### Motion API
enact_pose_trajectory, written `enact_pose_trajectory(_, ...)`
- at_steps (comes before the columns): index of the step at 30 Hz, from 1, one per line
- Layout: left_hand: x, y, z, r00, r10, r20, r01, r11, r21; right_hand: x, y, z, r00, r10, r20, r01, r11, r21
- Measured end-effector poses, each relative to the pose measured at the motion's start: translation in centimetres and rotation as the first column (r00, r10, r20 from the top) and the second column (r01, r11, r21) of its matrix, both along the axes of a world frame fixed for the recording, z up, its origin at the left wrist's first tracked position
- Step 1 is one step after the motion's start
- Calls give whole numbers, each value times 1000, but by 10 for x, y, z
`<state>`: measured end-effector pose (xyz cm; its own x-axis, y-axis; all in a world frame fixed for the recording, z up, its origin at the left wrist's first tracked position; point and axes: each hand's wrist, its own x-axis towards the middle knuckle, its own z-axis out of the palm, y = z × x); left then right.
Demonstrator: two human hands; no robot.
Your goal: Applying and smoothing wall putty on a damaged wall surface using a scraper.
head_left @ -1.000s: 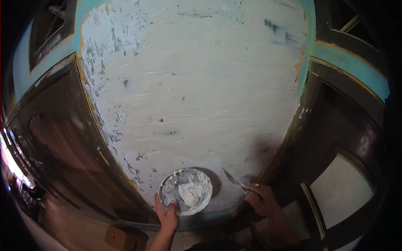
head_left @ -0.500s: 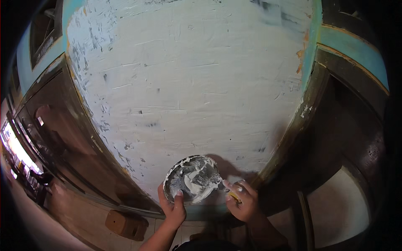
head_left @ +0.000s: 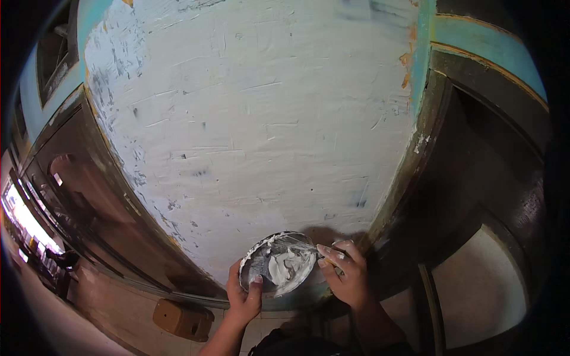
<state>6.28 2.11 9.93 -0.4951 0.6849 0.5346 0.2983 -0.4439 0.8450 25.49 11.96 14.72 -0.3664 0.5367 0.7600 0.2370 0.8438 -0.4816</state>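
My left hand (head_left: 244, 298) grips a round, shallow bowl (head_left: 254, 261) by its near left rim, the thumb over the edge. White putty (head_left: 289, 267) lies in a heap inside, and smears coat the rim. My right hand (head_left: 349, 277) is closed round the handle of a putty knife (head_left: 323, 261) at the bowl's right edge. Its blade is mostly hidden at the rim. White residue marks the right fingers. Behind the bowl rises a wall (head_left: 249, 142) spread with white putty, with trowel ridges and dark patches showing through.
Dark wooden door frames flank the wall, with a door (head_left: 89, 184) on the left and a dark panel (head_left: 475, 160) on the right. A brown plastic stool (head_left: 182, 318) stands on the tiled floor at lower left. Bright daylight enters at far left.
The bowl has moved slightly right and down and is tilted more. The putty in it is now gathered into a thicker heap. The right hand has shifted up and right; the view has turned slightly.
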Motion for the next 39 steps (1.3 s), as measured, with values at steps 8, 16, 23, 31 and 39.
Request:
enact_pose_trajectory(8, -1, 2, 15, 985, -129, -115, 116, 987, -115, 12, 3, -7, 995, 100, 14, -100, 995, -6)
enact_pose_trajectory(16, 1, 0, 12, 1000, 20, -22, -21, 1000, -9, 14, -14, -15, 990, 128, -58, -139, 953, -270)
enact_pose_trajectory(23, 12, -6, -1, 996, 92, -2, -92, 995, 25, -18, -42, -38, 994, 74, -82, -99, 930, -354)
enact_pose_trajectory(31, 12, -7, -17, 961, 147, -236, -151, 989, 3, -29, -52, -40, 972, 157, -178, -224, 854, -470)
enact_pose_trajectory(39, 14, 1, -40, 973, 224, -47, -217, 969, 121, -38, -70, -53, 932, 76, -355, -246, 852, -463)
